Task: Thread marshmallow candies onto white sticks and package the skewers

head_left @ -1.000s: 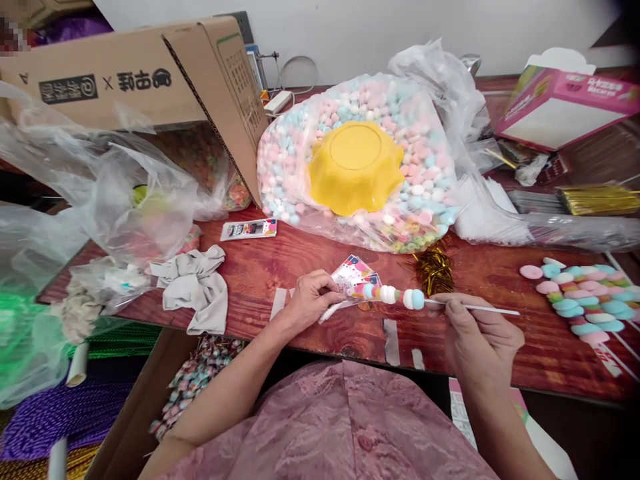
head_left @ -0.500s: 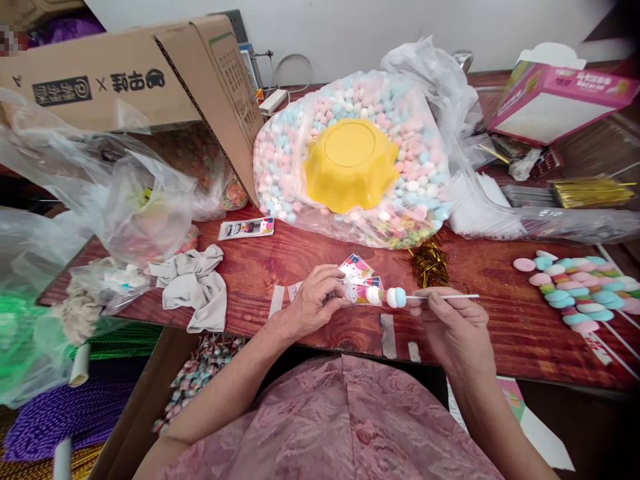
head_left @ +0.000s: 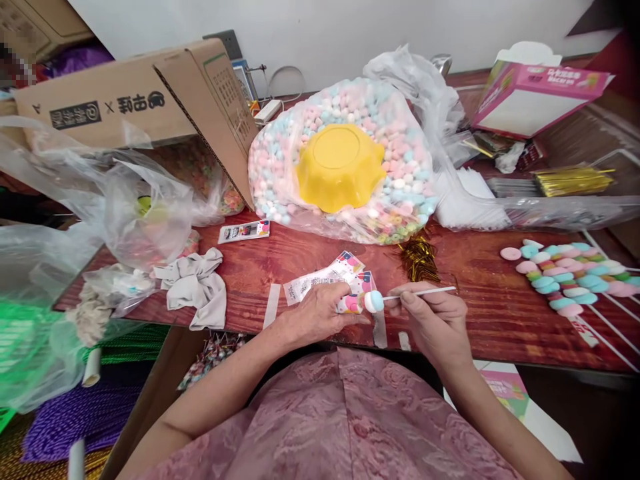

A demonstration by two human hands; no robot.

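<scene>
My left hand [head_left: 320, 315] grips a small printed plastic wrapper [head_left: 350, 305] near the table's front edge. Part of a marshmallow skewer [head_left: 373, 301] is inside the wrapper; a white and blue marshmallow shows outside its mouth. My right hand [head_left: 440, 321] pinches the skewer's white stick [head_left: 436, 291] between thumb and fingers, keeping it nearly level. Behind my left hand, flat printed wrappers [head_left: 320, 283] lie on the wood. Finished-looking marshmallow skewers [head_left: 570, 277] lie in a pile on the right.
A large clear bag of marshmallows [head_left: 275, 157] with an upturned yellow bowl [head_left: 340, 167] on it fills the back. At left stand a cardboard box [head_left: 115, 100] and a grey cloth [head_left: 197, 290]. Gold ties [head_left: 419, 259] lie behind my right hand. A pink carton [head_left: 540, 93] is back right.
The skewer has slid farther left into the wrapper, so fewer marshmallows show outside it. My right hand has moved left with the stick. The view has shifted slightly.
</scene>
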